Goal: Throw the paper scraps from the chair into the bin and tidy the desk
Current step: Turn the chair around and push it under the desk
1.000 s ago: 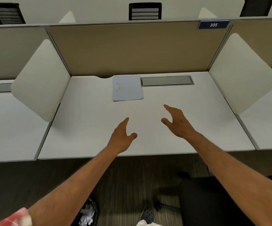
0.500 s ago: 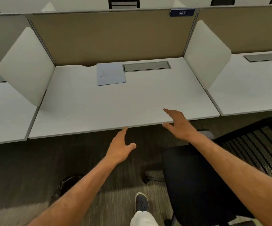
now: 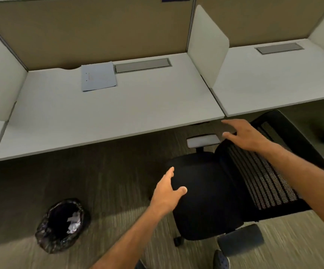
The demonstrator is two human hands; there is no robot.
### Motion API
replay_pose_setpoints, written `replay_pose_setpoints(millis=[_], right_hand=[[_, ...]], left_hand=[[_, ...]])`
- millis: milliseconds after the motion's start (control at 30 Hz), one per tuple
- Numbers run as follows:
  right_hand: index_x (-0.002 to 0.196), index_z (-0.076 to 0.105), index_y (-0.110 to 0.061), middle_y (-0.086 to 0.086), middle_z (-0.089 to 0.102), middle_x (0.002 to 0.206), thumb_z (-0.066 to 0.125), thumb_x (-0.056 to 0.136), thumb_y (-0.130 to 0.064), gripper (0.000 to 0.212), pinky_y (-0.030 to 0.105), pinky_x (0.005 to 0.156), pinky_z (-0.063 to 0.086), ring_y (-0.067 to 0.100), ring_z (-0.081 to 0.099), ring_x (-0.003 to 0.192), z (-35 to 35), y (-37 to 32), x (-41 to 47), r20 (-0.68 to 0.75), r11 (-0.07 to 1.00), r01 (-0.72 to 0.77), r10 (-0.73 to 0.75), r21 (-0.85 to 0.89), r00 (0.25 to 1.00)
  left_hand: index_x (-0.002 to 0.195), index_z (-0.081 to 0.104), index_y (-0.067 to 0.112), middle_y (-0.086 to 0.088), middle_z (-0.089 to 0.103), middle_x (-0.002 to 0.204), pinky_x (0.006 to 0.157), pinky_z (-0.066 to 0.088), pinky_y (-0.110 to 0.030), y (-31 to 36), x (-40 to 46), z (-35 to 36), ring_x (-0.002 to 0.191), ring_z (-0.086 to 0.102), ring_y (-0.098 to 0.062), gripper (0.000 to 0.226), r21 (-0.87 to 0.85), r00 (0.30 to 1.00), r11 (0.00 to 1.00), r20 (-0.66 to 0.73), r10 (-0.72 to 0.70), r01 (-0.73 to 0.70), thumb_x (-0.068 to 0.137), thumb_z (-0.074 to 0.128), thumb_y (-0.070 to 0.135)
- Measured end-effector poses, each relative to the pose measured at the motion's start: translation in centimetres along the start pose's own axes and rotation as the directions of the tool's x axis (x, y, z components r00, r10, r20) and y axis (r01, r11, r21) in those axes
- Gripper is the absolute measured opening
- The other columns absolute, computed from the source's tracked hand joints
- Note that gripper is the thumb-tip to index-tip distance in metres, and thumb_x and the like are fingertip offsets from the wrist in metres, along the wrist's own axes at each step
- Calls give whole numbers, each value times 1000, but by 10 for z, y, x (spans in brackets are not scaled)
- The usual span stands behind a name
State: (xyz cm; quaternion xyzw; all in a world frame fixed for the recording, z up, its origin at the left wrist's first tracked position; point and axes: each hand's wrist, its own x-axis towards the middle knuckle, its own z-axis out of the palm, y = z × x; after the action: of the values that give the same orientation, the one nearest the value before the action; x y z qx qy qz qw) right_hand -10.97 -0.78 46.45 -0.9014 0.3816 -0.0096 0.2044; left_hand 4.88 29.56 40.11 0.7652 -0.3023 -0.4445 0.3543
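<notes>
1. Now, from the head view, we see our left hand [image 3: 166, 193] spread and empty over the front left edge of the black padded seat of the swivel office chair [image 3: 205, 195]; whether it touches the cushion we cannot tell. The fingers are released, thumb apart, which suits a push or a steadying press better than a pick.

2. Our right hand [image 3: 247, 135] is also released and empty, fingers fanned over the top edge of the chair's black mesh backrest [image 3: 264, 177]. We judge it is placed there to take hold of the chair and turn or roll it.

3. No paper shows on the seat. White crumpled paper scraps [image 3: 72, 223] lie inside the round bin lined with a black plastic bag [image 3: 46, 235], which stands on the carpet well to the left of the chair. So the throwing part looks done.

4. On the white rectangular desk [image 3: 108, 117] a pale blue flat paper folder [image 3: 98, 76] lies squared at the back, its right edge just beside the grey cable hatch [image 3: 142, 65]. The rest of the top is bare, so the desk looks tidy.

5. With the chair standing out from the desk and angled away, we judge that what remains is sliding it under the desk.
</notes>
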Motion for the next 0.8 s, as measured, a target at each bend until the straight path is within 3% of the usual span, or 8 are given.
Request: replay_pose_setpoints(millis=[100,267,400,600,800], right_hand=[[144,50,-12,13,53,146,65,95,-30,55,31,110,28,27,44,139,-30,60,-7,2,999,11,-11,-31,1000],[143,51,-8,14,57,143,65,94,-30,55,43,115,37,29,49,135,-75,160,-4,61,994,71,-66,-83,996],[141,52,-8,14,59,140,65,92,-28,54,42,112,40,29,52,131,-97,234,6,98,992,98,-90,-78,991],[145,48,-13,13,52,147,67,91,-28,59,42,117,31,30,43,138,-97,320,33,151,989,126,-114,-72,982],[149,45,-20,0,33,162,66,94,-25,59,40,124,15,22,18,153,-74,381,50,278,968,239,-209,-78,937]], left_hand=[[153,20,34,9,38,151,108,38,-36,22,8,57,135,37,-9,86,-42,1000,999,2,-27,27,85,72,31],[153,18,36,10,39,150,108,37,-37,67,30,161,135,39,-12,88,-86,997,993,-19,-77,75,83,72,37],[152,19,37,9,39,150,104,38,-32,108,51,244,133,40,-11,87,-118,995,988,27,-99,101,83,71,40],[152,24,33,8,39,151,107,38,-35,169,86,339,134,40,-12,83,-143,991,981,20,-129,130,82,68,43],[153,24,22,3,34,155,112,33,-35,216,124,411,139,35,-16,74,-102,993,988,-11,-118,116,91,63,33]])
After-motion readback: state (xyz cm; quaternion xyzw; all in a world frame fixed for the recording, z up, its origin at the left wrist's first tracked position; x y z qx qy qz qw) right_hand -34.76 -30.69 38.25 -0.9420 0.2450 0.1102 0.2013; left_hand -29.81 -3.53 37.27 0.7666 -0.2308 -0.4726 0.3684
